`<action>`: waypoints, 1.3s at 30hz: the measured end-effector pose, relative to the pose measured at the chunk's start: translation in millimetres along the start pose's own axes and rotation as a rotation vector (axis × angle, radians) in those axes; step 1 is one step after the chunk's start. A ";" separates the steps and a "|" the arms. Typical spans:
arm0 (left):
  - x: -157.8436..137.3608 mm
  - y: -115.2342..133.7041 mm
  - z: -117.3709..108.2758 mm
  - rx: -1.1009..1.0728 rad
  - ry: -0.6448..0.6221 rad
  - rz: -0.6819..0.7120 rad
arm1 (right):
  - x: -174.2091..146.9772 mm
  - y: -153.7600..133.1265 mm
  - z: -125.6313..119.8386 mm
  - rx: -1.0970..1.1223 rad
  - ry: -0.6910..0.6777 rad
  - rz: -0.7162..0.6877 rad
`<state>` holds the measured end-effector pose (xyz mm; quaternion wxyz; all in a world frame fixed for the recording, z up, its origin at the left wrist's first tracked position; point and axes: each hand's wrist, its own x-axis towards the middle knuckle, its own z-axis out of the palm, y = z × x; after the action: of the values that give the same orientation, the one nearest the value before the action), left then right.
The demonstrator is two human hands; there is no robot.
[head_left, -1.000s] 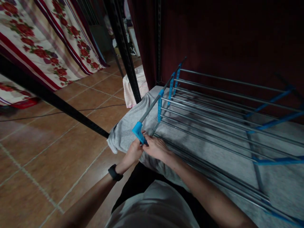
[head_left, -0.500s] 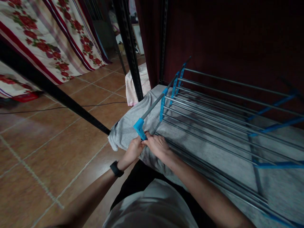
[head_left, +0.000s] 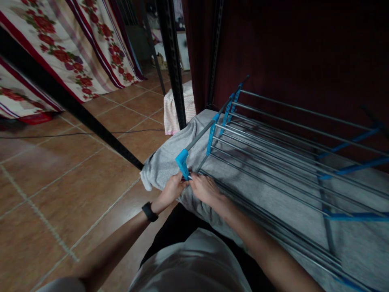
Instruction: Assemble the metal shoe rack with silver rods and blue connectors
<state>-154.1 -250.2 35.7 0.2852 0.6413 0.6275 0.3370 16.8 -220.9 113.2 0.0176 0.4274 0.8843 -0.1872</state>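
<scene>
A clothes drying rack [head_left: 212, 138] of grey metal rods and blue plastic joints lies on a grey blanket [head_left: 170, 162]. My left hand [head_left: 172, 189] is closed at the lower end of a blue corner joint [head_left: 182, 159], its fingertips partly hidden under it. Right beside it, my right hand [head_left: 205, 189] is closed round a metal rod near that joint, and a short shiny bit of the rod shows between the hands. Most of what the right fingers cover is hidden. Several parallel rods run from there toward the lower right.
Black metal posts [head_left: 172, 61] rise at the blanket's corners, with a dark bar [head_left: 91, 115] slanting down on the left. A dark red panel [head_left: 288, 52] stands behind the rack. Flowered curtain [head_left: 60, 52], tiled floor [head_left: 91, 178] and a striped cloth [head_left: 182, 109] lie beyond.
My right hand has shifted slightly right, away from the left, uncovering a shiny bit of rod at the blue joint. The view has shifted slightly.
</scene>
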 end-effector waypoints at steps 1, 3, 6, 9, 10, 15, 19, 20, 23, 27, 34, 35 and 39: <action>-0.5 -0.6 0.2 -0.020 -0.012 0.005 | -1.6 2.0 -0.9 0.005 -0.011 -0.018; -1.5 -2.4 1.2 -0.031 -0.018 0.003 | -3.5 4.9 -2.3 0.022 -0.038 -0.048; -1.4 -5.6 2.6 -0.012 -0.021 -0.010 | -2.5 7.5 -3.2 0.054 -0.081 -0.067; -0.1 -7.5 3.0 -0.023 -0.028 -0.007 | 0.6 9.5 -3.6 0.067 -0.113 -0.075; 0.3 -7.8 3.0 -0.032 -0.027 -0.005 | 1.4 10.2 -3.6 0.068 -0.121 -0.080; 0.6 -9.8 5.4 -0.074 -0.015 -0.014 | 1.7 9.7 -2.0 0.046 -0.113 -0.095; 0.8 -13.1 8.9 -0.096 -0.003 -0.026 | -1.2 1.8 3.4 -0.043 -0.032 -0.028; 1.1 -13.9 9.7 -0.103 -0.001 -0.028 | -1.7 -0.1 4.7 -0.060 -0.006 -0.013; 1.9 -15.7 11.3 -0.124 0.000 -0.031 | -1.5 -2.2 6.1 -0.054 0.032 -0.002; 2.4 -16.3 11.6 -0.135 0.003 -0.031 | 3.5 3.7 4.4 0.040 -0.050 -0.017; 3.7 -16.8 9.9 -0.135 -0.020 -0.021 | 4.8 6.5 5.6 0.072 -0.094 -0.068; 4.0 -16.5 9.7 -0.133 -0.023 -0.018 | 3.5 4.9 5.8 0.047 -0.080 -0.065; 4.6 -13.0 8.9 -0.122 -0.025 0.004 | -1.3 -1.6 9.3 -0.026 -0.036 -0.023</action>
<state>-155.0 -244.4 20.3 0.3310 0.6280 0.6010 0.3673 15.2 -226.0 105.3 0.0369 0.4134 0.8910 -0.1838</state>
